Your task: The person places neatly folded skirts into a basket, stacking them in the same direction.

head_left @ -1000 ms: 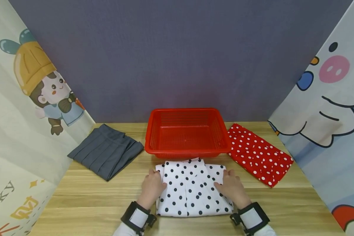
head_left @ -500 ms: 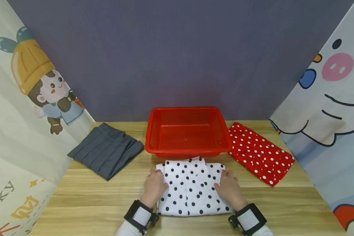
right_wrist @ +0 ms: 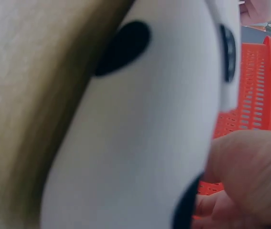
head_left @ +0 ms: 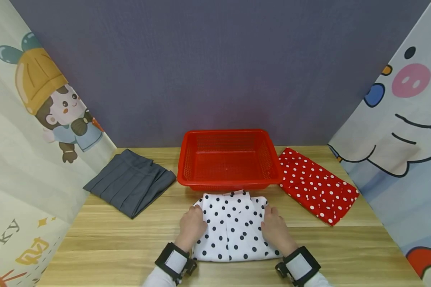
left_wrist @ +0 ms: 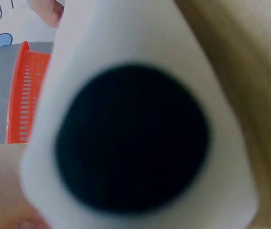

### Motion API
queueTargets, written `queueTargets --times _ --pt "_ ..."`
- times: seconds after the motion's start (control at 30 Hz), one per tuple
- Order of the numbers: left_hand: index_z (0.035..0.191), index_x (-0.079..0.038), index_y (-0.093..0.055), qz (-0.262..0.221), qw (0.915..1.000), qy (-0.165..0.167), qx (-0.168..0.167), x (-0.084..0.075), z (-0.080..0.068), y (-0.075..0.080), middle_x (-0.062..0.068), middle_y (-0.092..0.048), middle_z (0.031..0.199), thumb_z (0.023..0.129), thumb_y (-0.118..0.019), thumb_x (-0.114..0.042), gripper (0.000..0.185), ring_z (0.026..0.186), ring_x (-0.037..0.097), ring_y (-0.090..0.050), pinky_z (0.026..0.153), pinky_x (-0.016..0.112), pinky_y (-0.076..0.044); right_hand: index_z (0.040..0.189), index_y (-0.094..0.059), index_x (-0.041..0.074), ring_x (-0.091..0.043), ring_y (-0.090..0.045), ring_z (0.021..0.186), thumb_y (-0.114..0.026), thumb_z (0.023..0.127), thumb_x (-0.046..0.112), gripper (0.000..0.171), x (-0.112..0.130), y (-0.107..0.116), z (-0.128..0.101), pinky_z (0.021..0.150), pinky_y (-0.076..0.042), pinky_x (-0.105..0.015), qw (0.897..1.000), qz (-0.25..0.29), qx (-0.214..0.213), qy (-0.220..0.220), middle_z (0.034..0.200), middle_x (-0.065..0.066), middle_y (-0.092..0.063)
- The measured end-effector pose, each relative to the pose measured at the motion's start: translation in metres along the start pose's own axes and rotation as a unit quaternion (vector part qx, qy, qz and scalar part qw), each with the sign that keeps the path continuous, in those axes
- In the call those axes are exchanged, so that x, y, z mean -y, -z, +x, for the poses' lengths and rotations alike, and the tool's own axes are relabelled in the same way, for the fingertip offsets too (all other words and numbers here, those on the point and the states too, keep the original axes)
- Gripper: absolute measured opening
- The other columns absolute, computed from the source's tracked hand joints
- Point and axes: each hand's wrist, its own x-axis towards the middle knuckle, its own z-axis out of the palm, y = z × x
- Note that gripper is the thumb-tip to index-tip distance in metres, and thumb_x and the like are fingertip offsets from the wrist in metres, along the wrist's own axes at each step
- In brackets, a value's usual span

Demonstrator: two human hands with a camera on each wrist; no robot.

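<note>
Left hand [head_left: 192, 226] and right hand [head_left: 275, 228] had edged inward; on the pale wooden table [head_left: 136, 244], before the rectangular red plastic basket [head_left: 230, 185], lay the folded white black-dotted cloth [head_left: 232, 231], its sides pinched between thumbs and fingers.

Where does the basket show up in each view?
Head: around the centre, slightly low, beyond the white cloth.
Left wrist: basket at the left, upper half, partly hidden.
Right wrist: basket at the right, partly hidden.
Shared landmark: the white cloth, its black dots visible in all three.
</note>
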Motion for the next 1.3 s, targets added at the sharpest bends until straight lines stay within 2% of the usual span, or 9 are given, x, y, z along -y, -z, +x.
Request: queueTargets --times 0.23,0.4,0.57,0.87,1.1,1.3 --pt "0.097 0.005 -0.059 -0.048 0.9988 0.005 0.007 0.006 -0.001 -0.001 0.009 -0.054 0.075 0.070 -0.070 -0.005 0.031 0.057 0.018 -0.050 0.049 0.028 -0.042 0.129 -0.036 -0.010 -0.028 -0.058 0.079 -0.054 0.089 0.006 0.047 -0.002 0.003 -0.001 0.073 -0.053 -0.041 0.999 0.024 0.021 -0.015 0.110 -0.026 -0.052" --pt "0.100 0.002 -0.060 -0.093 0.9957 0.004 0.001 0.010 -0.006 0.006 0.008 -0.059 0.080 0.069 -0.068 -0.003 0.032 0.062 0.018 -0.054 0.054 0.030 -0.046 0.131 -0.037 -0.008 -0.031 -0.060 0.090 -0.055 0.089 0.008 0.049 -0.003 0.005 -0.004 0.080 -0.051 -0.045 0.999 0.047 0.007 -0.011 0.116 -0.025 -0.053" --pt "0.101 0.001 -0.061 -0.110 0.9938 0.005 -0.016 0.013 -0.014 0.012 0.009 -0.062 0.085 0.067 -0.069 -0.003 0.036 0.067 0.018 -0.056 0.059 0.031 -0.048 0.132 -0.037 -0.006 -0.033 -0.058 0.099 -0.054 0.089 0.008 0.049 -0.004 0.006 -0.008 0.083 -0.049 -0.046 0.997 0.073 -0.009 -0.006 0.121 -0.023 -0.051" --pt "0.098 -0.001 -0.062 -0.120 0.9909 -0.009 -0.061 0.014 -0.031 0.019 0.006 -0.060 0.082 0.066 -0.070 -0.004 0.032 0.067 0.016 -0.054 0.057 0.030 -0.045 0.128 -0.040 -0.005 -0.028 -0.059 0.093 -0.056 0.088 0.008 0.045 -0.003 0.008 -0.022 0.078 -0.052 -0.041 0.995 0.091 -0.044 0.001 0.115 -0.020 -0.053" --pt "0.097 -0.002 -0.061 -0.126 0.9892 -0.021 -0.072 0.011 -0.040 0.025 0.003 -0.057 0.079 0.067 -0.070 -0.002 0.032 0.064 0.014 -0.050 0.054 0.026 -0.042 0.122 -0.044 -0.005 -0.028 -0.060 0.089 -0.057 0.087 0.006 0.039 -0.002 0.014 -0.030 0.074 -0.053 -0.041 0.994 0.085 -0.069 0.001 0.113 -0.021 -0.053" --pt "0.101 -0.002 -0.061 -0.121 0.9891 -0.032 -0.077 0.009 -0.041 0.033 0.004 -0.059 0.084 0.068 -0.070 -0.003 0.034 0.066 0.013 -0.052 0.056 0.025 -0.045 0.119 -0.045 -0.006 -0.026 -0.060 0.083 -0.058 0.085 0.004 0.038 0.000 0.021 -0.034 0.070 -0.054 -0.038 0.994 0.082 -0.072 0.002 0.108 -0.020 -0.054"
